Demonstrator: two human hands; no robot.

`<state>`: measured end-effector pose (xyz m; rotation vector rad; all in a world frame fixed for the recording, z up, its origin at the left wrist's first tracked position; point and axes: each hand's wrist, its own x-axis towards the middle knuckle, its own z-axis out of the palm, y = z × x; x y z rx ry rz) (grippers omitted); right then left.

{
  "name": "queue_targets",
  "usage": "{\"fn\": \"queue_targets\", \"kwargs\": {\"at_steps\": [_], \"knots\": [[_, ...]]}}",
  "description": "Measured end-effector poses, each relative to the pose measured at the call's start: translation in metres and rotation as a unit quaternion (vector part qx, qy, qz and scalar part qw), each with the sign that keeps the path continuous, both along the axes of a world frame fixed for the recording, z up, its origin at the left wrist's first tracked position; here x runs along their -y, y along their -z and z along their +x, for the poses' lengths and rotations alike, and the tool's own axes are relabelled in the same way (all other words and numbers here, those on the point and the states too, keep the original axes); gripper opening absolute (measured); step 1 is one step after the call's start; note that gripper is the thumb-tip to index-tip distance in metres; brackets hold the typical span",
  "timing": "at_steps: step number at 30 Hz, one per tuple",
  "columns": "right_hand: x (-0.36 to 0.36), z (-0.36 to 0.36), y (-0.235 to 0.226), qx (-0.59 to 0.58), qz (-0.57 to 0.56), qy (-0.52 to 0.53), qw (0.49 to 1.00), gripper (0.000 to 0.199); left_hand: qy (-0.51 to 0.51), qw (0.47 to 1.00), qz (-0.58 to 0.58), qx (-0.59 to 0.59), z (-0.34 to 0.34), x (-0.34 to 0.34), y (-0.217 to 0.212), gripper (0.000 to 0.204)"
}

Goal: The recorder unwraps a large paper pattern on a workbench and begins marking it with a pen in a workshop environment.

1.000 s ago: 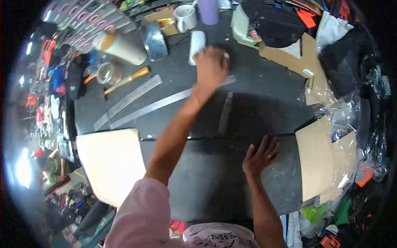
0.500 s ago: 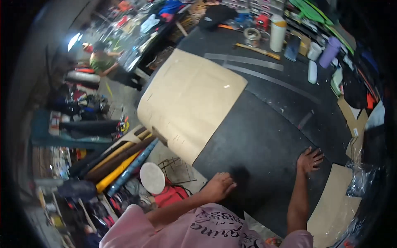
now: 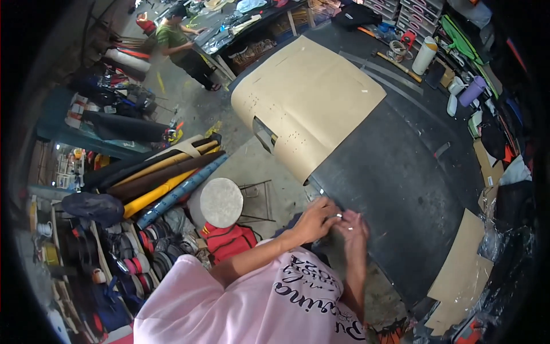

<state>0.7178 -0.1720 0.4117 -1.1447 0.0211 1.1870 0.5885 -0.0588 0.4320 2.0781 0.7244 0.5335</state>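
Note:
My left hand [image 3: 318, 221] and my right hand [image 3: 353, 230] meet over the near edge of the black work surface [image 3: 395, 172]. The left fingers are bent and pressed together, with a small whitish spot by their tips; what they hold, if anything, is too small to make out. Motion smears the right fingers, which are partly curled close to the left ones. Ahead and to the left lies a large tan paper sheet [image 3: 315, 97] with small holes and a slot cut near its edge, its near-left side curving down over the table's edge.
Tan offcuts [image 3: 461, 261] and clear plastic lie at the right. A hammer [image 3: 399, 67], a white bottle [image 3: 424, 55] and a purple tumbler [image 3: 472, 90] stand or lie at the back. On the left are a round stool [image 3: 222, 202] and fabric rolls [image 3: 166, 183]. A person [image 3: 177, 43] works farther off.
My right hand has left its flat, spread position on the black surface and come left to my left hand. The left hand has moved slightly forward. The view has shifted, showing more floor.

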Motion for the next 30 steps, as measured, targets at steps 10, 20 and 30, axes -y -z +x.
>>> {"fn": "queue_targets", "kwargs": {"at_steps": [10, 20, 30], "knots": [[-0.059, -0.050, 0.000, -0.053, 0.078, 0.183, 0.979, 0.040, 0.148, 0.985, 0.060, 0.072, 0.001, -0.060, -0.001, 0.022], [-0.205, -0.061, 0.042, -0.102, 0.033, 0.194, 0.975, 0.021, 0.083, 0.993, -0.081, 0.015, -0.082, -0.291, 0.021, 0.045], [-0.199, -0.051, 0.062, 0.044, -0.138, 0.126, 0.981, 0.028, -0.271, 0.926, -0.103, -0.242, -0.217, -0.504, 0.116, 0.029]]}}
